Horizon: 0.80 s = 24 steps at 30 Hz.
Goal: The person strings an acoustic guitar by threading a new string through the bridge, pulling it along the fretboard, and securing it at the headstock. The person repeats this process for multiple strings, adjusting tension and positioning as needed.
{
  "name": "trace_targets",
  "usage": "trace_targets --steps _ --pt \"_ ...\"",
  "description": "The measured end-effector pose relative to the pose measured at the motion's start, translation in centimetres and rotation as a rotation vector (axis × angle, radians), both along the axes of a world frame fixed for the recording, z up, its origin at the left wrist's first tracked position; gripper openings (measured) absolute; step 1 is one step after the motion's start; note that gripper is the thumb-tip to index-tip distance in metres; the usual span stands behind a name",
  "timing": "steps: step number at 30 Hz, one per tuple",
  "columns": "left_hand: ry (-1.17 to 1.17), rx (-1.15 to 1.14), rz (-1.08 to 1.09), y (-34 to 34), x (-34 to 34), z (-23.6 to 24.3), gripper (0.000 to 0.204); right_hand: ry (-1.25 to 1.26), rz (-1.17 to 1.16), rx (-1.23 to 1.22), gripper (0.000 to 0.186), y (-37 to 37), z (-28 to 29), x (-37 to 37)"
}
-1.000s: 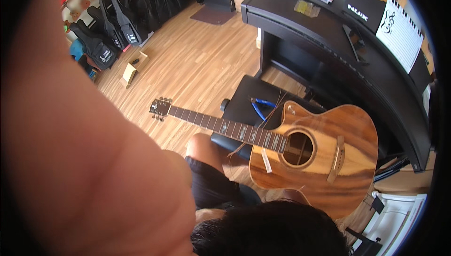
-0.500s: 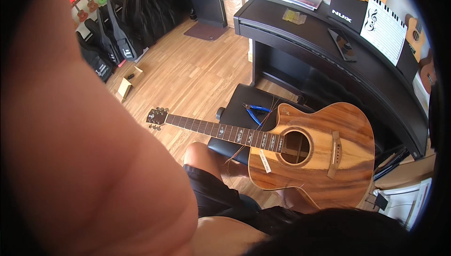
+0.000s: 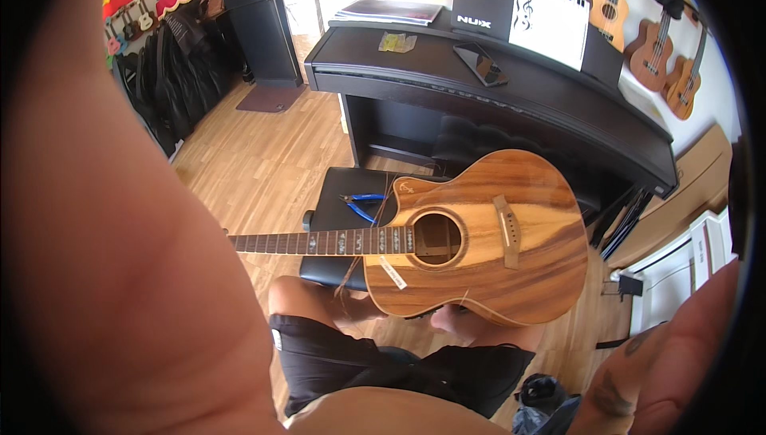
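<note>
My left forearm (image 3: 136,235) rises very close along the left side, its hand outside the picture. At the lower right my raised right arm (image 3: 626,379) shows, tattooed and partly blurred; its hand is not visible. No hand touches the acoustic guitar (image 3: 527,275), which lies face up across my lap and a black padded bench (image 3: 335,183). Its fretboard and bridge show no strings stretched over them, and my left forearm hides the headstock. A white label sits beside the soundhole. Blue-handled cutters (image 3: 365,210) lie on the bench near thin loose brownish strings (image 3: 345,283).
Behind the bench stands a dark digital piano (image 3: 359,60) carrying a phone (image 3: 480,64), a small yellow packet (image 3: 396,41) and a music sheet (image 3: 550,20). Small guitars (image 3: 610,12) hang on the wall. Black instrument bags (image 3: 183,76) line the far left. Cardboard (image 3: 694,179) leans at right.
My view has swung to the right, so the guitar and piano sit farther left in the picture. My right arm has come into view, and the guitar's headstock is now hidden.
</note>
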<state>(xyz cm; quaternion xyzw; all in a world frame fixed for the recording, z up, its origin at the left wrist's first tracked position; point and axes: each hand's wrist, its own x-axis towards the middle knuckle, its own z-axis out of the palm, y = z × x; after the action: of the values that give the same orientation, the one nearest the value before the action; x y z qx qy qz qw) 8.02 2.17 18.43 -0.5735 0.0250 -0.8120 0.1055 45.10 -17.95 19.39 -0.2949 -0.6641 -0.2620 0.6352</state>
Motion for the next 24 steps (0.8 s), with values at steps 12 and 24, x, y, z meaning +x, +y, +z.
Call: trace_targets --steps 12,24 --pt "0.03 0.114 0.026 -3.3 -3.1 3.7 0.06 -0.001 -0.017 0.045 0.047 1.4 1.2 -1.6" --pt "0.021 0.133 0.036 -4.1 -4.0 0.4 0.062 -0.035 -0.063 0.062 0.049 0.3 -2.4 -2.3"
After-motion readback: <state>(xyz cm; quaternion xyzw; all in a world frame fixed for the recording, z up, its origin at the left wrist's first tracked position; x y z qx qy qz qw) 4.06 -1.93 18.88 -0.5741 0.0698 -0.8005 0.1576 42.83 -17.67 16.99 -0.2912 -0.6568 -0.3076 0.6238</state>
